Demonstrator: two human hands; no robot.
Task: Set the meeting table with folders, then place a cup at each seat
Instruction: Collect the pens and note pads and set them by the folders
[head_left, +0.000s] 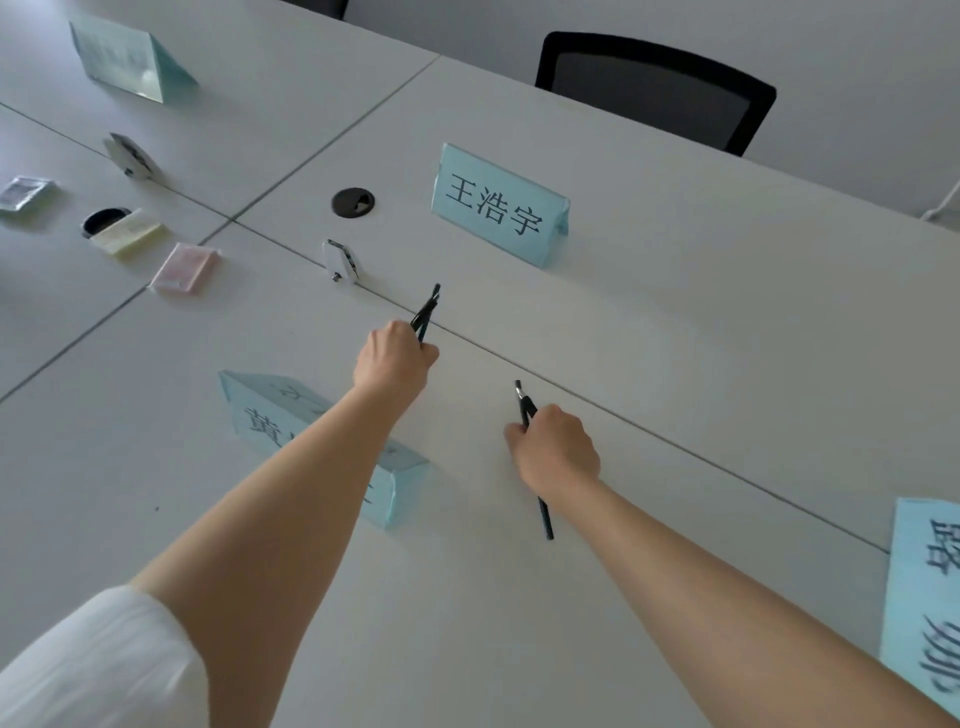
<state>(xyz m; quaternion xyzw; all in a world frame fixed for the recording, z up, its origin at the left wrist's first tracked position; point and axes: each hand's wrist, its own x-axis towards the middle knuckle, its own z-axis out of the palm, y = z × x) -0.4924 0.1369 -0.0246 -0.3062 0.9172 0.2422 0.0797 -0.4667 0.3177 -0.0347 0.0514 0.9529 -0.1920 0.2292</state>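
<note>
Pens (426, 312) filled our left hand (395, 358), one pen (535, 457) our right hand (553, 447); we judged laying each squarely beside its name card (498, 208) best.

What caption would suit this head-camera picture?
Both hands, left and right, hold black pens over a white table with blue name cards.

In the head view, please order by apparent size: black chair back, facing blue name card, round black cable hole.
1. black chair back
2. facing blue name card
3. round black cable hole
</note>
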